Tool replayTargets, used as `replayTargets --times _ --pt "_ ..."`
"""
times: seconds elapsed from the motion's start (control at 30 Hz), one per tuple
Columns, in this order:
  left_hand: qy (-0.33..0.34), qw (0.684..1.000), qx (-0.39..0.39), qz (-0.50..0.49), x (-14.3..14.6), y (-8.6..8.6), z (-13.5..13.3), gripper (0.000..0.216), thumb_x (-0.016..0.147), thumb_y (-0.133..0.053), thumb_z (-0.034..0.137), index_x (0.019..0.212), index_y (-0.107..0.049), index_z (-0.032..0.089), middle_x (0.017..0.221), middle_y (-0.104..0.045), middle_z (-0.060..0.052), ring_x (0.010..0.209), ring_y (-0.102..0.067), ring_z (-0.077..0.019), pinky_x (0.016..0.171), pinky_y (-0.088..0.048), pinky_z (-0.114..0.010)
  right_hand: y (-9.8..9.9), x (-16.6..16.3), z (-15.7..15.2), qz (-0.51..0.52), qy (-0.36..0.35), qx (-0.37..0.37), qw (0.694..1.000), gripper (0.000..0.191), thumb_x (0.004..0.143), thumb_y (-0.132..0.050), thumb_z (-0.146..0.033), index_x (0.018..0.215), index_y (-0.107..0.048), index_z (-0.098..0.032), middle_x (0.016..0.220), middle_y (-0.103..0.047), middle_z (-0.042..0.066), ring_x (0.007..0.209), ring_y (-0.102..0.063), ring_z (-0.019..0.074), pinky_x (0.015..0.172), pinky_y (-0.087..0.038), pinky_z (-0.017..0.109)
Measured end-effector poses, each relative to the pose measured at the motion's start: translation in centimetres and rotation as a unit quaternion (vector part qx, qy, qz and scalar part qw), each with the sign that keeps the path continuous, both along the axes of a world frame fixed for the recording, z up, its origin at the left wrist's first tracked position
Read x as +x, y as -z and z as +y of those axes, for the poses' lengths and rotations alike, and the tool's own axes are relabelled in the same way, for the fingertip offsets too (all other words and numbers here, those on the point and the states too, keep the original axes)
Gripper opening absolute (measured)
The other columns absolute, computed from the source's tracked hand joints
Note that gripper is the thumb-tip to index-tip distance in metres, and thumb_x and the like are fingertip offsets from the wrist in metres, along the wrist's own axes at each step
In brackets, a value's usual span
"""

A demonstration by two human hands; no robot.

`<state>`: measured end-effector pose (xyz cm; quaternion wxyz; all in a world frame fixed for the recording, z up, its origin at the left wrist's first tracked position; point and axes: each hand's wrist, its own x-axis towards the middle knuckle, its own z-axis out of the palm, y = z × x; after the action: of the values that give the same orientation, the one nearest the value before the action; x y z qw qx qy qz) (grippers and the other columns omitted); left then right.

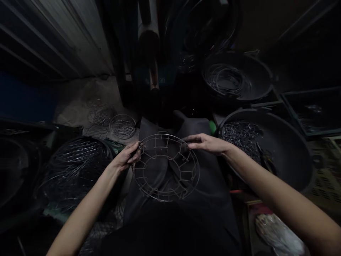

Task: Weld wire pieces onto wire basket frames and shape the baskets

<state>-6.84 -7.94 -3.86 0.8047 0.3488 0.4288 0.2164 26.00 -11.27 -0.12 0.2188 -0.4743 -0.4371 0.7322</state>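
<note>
A round wire rack [163,147] with two rings joined by bent wire pieces is held over my lap, on a dark apron [213,188]. My left hand [128,155] grips its left rim with curled fingers. On the upper right rim, my right hand [204,144] pinches the wire between thumb and fingers. The rack lies roughly flat, tilted a little toward me. Just beyond my knees stands a dark machine [153,76] with an upright shaft. Dim light hides the finer joints of the wire.
At right, a wide black basin [290,156] holds small metal pieces and pliers [266,160]. Another basin [258,81] behind it holds wire rings [226,80]. To the left are a container of bent wires [77,167] and wire racks [122,126] on the floor. A plastic bag [279,234] lies lower right.
</note>
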Motion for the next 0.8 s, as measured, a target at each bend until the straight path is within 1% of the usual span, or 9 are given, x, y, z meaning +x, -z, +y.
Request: replayTargets --times 0.13,0.23,0.3,0.33,0.43,0.5,0.6,0.7,0.8 --pt "-0.013 1.0 -0.002 -0.011 0.3 0.6 -0.3 0.034 0.08 -0.061 0.047 0.081 -0.056 0.013 0.037 -0.038 0.009 0.028 -0.018 -0.0003 0.035 -0.02 -0.014 -0.3 0.2 -1.9 -0.039 0.025 0.013 0.999 0.041 0.073 -0.068 -0.042 0.1 -0.069 -0.012 0.075 -0.069 0.003 0.067 -0.062 0.0141 0.076 -0.048 0.032" --pt "-0.019 1.0 0.016 0.003 0.3 0.3 -0.6 0.035 0.079 -0.064 0.046 0.079 -0.056 0.012 0.045 -0.047 0.005 0.031 -0.029 -0.0017 0.037 -0.024 -0.015 -0.3 -0.2 -2.5 -0.043 0.043 0.026 0.998 0.041 0.072 -0.068 -0.044 0.097 -0.068 -0.011 0.068 -0.066 0.002 0.064 -0.06 0.0133 0.072 -0.047 0.03" --pt "-0.022 0.999 0.016 0.017 0.2 0.2 -0.7 0.037 0.076 -0.067 0.047 0.077 -0.055 0.012 0.05 -0.053 0.002 0.035 -0.037 -0.0031 0.038 -0.028 -0.016 -0.2 -0.6 -2.5 -0.04 0.045 0.03 0.998 0.04 0.072 -0.068 -0.044 0.094 -0.068 -0.012 0.069 -0.067 0.002 0.064 -0.06 0.013 0.07 -0.048 0.029" --pt "-0.024 0.999 0.012 0.021 0.1 0.3 -0.8 0.037 0.076 -0.066 0.047 0.076 -0.055 0.012 0.049 -0.051 0.003 0.035 -0.036 -0.0032 0.039 -0.028 -0.016 0.0 -0.8 -2.5 -0.039 0.047 0.032 0.998 0.039 0.072 -0.067 -0.045 0.093 -0.068 -0.012 0.071 -0.067 0.002 0.064 -0.06 0.0128 0.07 -0.048 0.029" --pt "-0.043 0.999 -0.004 0.019 0.0 1.1 -1.3 0.035 0.079 -0.062 0.047 0.076 -0.053 0.013 0.038 -0.039 0.008 0.03 -0.025 -0.002 0.037 -0.024 -0.015 0.6 -1.4 -2.7 -0.041 0.074 0.027 0.996 0.038 0.074 -0.065 -0.046 0.096 -0.067 -0.014 0.078 -0.068 0.002 0.064 -0.061 0.0127 0.066 -0.051 0.029" --pt "-0.067 0.998 -0.011 0.016 0.1 1.7 -1.6 0.035 0.08 -0.062 0.047 0.078 -0.052 0.014 0.036 -0.034 0.01 0.03 -0.022 -0.0021 0.036 -0.021 -0.014 1.0 -1.6 -3.2 -0.043 0.087 0.016 0.995 0.04 0.075 -0.064 -0.045 0.102 -0.066 -0.017 0.087 -0.068 0.003 0.066 -0.062 0.0132 0.066 -0.053 0.03" --pt "-0.084 0.996 -0.021 0.017 0.0 2.0 -2.0 0.035 0.078 -0.065 0.046 0.075 -0.049 0.015 0.036 -0.034 0.01 0.03 -0.024 -0.0024 0.037 -0.023 -0.014 1.5 -1.4 -4.4 -0.056 0.089 0.011 0.994 0.038 0.076 -0.065 -0.041 0.105 -0.065 -0.017 0.097 -0.068 0.005 0.076 -0.064 0.015 0.072 -0.054 0.031" --pt "-0.091 0.995 -0.026 0.019 -0.1 1.8 -2.1 0.035 0.075 -0.068 0.046 0.074 -0.049 0.016 0.036 -0.035 0.01 0.031 -0.025 -0.0027 0.037 -0.025 -0.014 1.8 -1.0 -5.8 -0.062 0.097 -0.002 0.993 0.035 0.077 -0.063 -0.039 0.103 -0.066 -0.017 0.095 -0.069 0.005 0.084 -0.064 0.0163 0.079 -0.053 0.034" --pt "-0.098 0.994 -0.032 0.025 -0.1 1.7 -2.1 0.032 0.078 -0.065 0.045 0.078 -0.054 0.014 0.037 -0.036 0.009 0.03 -0.023 -0.0021 0.037 -0.026 -0.015 2.3 -0.8 -7.5 -0.023 0.104 -0.022 0.994 0.035 0.077 -0.064 -0.039 0.105 -0.065 -0.017 0.095 -0.068 0.005 0.086 -0.064 0.0166 0.084 -0.052 0.037"
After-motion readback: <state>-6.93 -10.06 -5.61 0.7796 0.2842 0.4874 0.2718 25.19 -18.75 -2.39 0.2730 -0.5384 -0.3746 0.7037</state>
